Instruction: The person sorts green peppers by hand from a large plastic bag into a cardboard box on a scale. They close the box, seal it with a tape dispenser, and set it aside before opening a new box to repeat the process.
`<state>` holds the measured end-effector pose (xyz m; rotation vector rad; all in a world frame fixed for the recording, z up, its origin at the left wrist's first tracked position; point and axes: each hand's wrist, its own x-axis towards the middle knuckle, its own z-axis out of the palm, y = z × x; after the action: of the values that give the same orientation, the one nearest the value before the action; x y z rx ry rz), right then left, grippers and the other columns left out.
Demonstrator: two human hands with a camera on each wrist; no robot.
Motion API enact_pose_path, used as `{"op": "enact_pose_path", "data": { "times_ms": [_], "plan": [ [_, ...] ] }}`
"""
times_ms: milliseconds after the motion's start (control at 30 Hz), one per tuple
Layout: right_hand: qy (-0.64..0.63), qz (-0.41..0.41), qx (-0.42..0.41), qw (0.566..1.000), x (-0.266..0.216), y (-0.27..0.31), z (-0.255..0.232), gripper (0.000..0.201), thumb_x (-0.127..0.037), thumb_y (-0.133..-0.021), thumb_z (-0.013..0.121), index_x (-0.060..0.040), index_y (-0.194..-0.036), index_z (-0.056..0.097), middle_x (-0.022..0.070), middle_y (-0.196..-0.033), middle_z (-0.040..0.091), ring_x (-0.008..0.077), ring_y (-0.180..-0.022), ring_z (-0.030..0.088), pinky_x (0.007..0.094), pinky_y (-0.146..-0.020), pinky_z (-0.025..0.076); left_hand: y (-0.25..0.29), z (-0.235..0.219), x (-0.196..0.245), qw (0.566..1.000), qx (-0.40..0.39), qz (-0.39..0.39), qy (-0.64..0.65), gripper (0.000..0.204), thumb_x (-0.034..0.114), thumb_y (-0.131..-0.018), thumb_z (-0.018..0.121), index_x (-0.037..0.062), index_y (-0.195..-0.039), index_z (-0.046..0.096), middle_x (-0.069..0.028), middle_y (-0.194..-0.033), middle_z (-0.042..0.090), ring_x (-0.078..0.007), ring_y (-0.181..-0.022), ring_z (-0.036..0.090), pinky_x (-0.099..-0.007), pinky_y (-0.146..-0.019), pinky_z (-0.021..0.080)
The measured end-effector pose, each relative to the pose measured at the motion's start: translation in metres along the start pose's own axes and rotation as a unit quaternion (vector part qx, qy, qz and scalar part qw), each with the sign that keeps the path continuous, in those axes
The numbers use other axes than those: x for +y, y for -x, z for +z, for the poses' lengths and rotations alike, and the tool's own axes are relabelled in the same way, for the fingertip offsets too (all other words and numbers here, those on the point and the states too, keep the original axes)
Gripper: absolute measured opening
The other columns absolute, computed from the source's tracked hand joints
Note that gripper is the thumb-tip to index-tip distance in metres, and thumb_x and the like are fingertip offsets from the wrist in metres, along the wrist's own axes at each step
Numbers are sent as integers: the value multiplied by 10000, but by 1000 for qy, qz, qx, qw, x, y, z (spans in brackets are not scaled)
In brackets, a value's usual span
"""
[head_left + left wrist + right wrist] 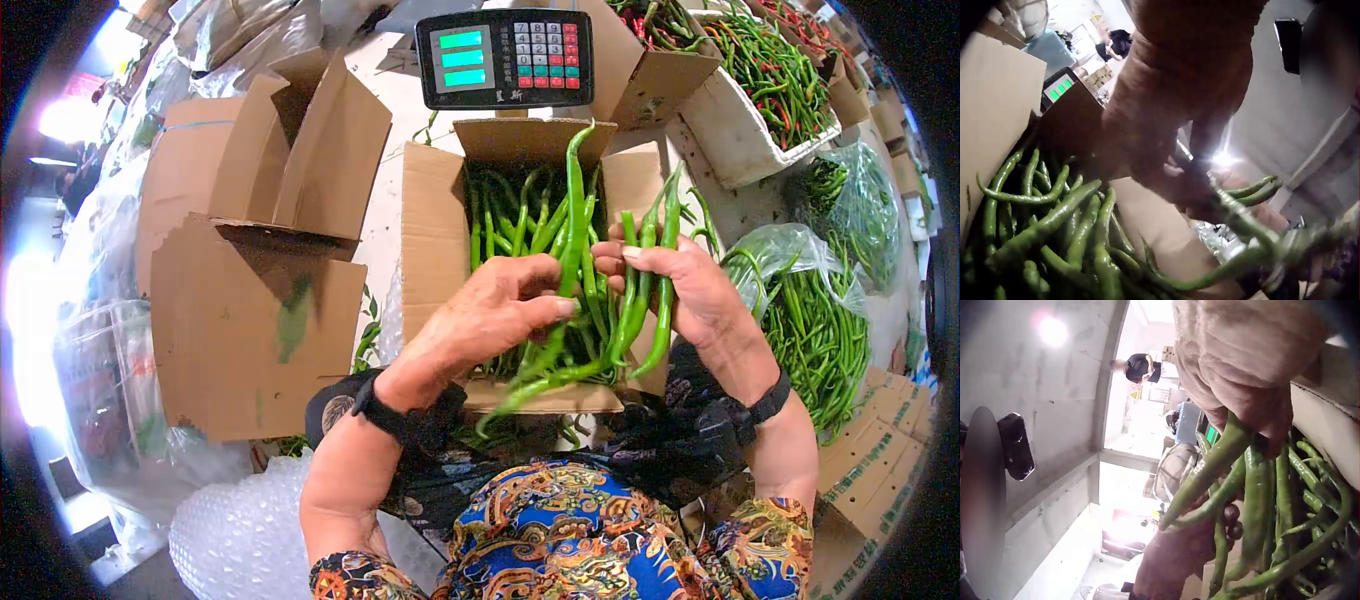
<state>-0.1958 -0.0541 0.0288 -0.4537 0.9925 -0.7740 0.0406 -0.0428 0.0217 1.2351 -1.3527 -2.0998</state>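
Observation:
An open cardboard box (430, 235) holds many long green chili peppers (1054, 228). Over it, my left hand (500, 305) curls its fingers and thumb at a long green chili pepper (574, 200), whose tip points up and away. To the right, my right hand (695, 285) grips several green chili peppers (640, 300), thumb laid across them. In the right wrist view, the gripped chili peppers (1257, 497) hang below the right hand (1247, 362). Lower down in the head view, a blurred curved pepper (540, 385) crosses the box's near edge.
A scale display (505, 58) with lit green readouts stands behind the box. More cardboard boxes (255, 320) are on the left. At right lie a bag of green chili peppers (815, 330) and a white foam box (740, 160) of red and green ones. A person (1141, 367) stands far off.

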Motion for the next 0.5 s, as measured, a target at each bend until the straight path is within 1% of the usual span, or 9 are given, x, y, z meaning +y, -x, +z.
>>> {"op": "enact_pose_path", "data": {
  "times_ms": [33,67,100,167,233,300,333,433,500],
  "plan": [
    [1,-1,13,1000,-1,-2,-1,345,-23,-873,584,23,-1205,505,162,-1073,644,217,-936,659,322,-842,555,3,-7,-4,985,52,33,-158,349,239,-873,682,10,-1131,629,-78,-908,672,-134,-798,617,-327,-704,516],
    [4,-2,25,1000,-3,-3,-1,312,-32,-885,597,16,-1183,517,157,-1042,652,207,-906,665,308,-809,565,6,-13,-9,942,103,66,-312,355,239,-858,686,-5,-1111,630,-109,-873,673,-162,-784,626,-355,-705,520],
    [4,0,24,1000,-3,-4,-2,312,-32,-885,597,16,-1183,517,157,-1042,652,207,-906,665,308,-809,565,6,-18,-14,942,104,64,-312,355,239,-858,686,-5,-1111,630,-109,-873,673,-162,-784,626,-355,-705,520],
    [-11,-15,28,999,-4,-3,-1,306,-43,-894,602,15,-1183,523,149,-1041,654,197,-891,667,306,-796,569,4,-28,-27,852,193,71,-482,367,229,-838,684,-21,-1101,626,-162,-839,663,-215,-765,636,-389,-720,514],
    [-16,-15,29,999,-6,-3,2,281,-41,-900,598,9,-1169,534,141,-1026,660,196,-869,671,303,-777,573,2,-35,-31,856,164,57,-486,397,218,-847,671,-19,-1159,608,-161,-857,677,-239,-770,642,-387,-726,510],
    [-12,-11,28,999,-10,-3,2,254,-46,-902,601,0,-1147,550,130,-1009,666,190,-862,674,296,-768,574,-2,-35,-31,948,65,25,-310,461,214,-852,660,-17,-1240,563,-143,-857,683,-208,-776,639,-354,-715,504],
    [-8,-23,24,999,-11,-3,1,247,-52,-897,611,-4,-1134,560,115,-1002,669,175,-851,670,292,-763,572,-3,-33,-31,963,62,4,-262,496,200,-852,655,-8,-1285,530,-116,-866,689,-159,-775,620,-318,-699,495],
    [11,-66,26,997,-20,0,-7,265,-65,-896,616,1,-1146,558,104,-1000,670,160,-832,663,287,-757,569,-13,-32,-23,982,61,19,-176,498,190,-848,659,-2,-1289,528,-93,-865,688,-120,-760,594,-294,-669,482],
    [-22,-90,1,996,-28,1,-20,294,-80,-901,612,13,-1175,556,107,-994,668,152,-818,657,284,-748,569,-16,-26,-19,988,64,-5,-140,477,193,-844,663,9,-1268,546,-73,-872,689,-112,-758,590,-289,-665,479]
  ]
}}
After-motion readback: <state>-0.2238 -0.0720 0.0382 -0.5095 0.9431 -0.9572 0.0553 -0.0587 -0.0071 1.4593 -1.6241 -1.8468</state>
